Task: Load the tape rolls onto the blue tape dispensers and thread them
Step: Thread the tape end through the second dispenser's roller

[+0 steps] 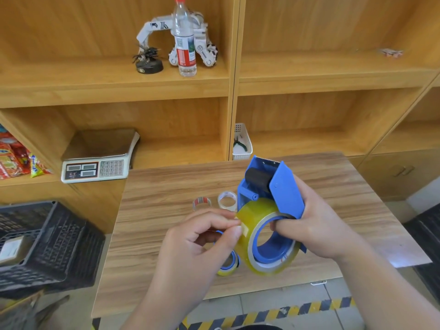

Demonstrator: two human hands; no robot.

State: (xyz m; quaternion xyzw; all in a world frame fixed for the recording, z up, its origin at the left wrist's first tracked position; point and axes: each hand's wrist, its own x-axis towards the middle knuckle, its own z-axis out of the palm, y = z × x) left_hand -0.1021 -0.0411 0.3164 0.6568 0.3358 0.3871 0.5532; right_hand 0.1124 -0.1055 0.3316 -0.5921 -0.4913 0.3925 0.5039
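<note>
My right hand [319, 225] grips a blue tape dispenser [273, 184] above the wooden table [166, 194], one finger hooked into its hub. A yellowish tape roll [257, 215] sits on that hub. My left hand [202, 236] pinches the roll's outer surface at its left side, thumb and forefinger closed on the tape edge. Under my left hand lies another yellowish roll on a blue core [228, 265], partly hidden. Two small clear tape rolls [202, 202] [227, 199] stand on the table behind.
A digital scale [95, 163] sits on a shelf at the left, with a black plastic crate [45, 244] below. A white basket [242, 144] stands in the shelf behind the table. A water bottle [184, 39] and toy models occupy the upper shelf.
</note>
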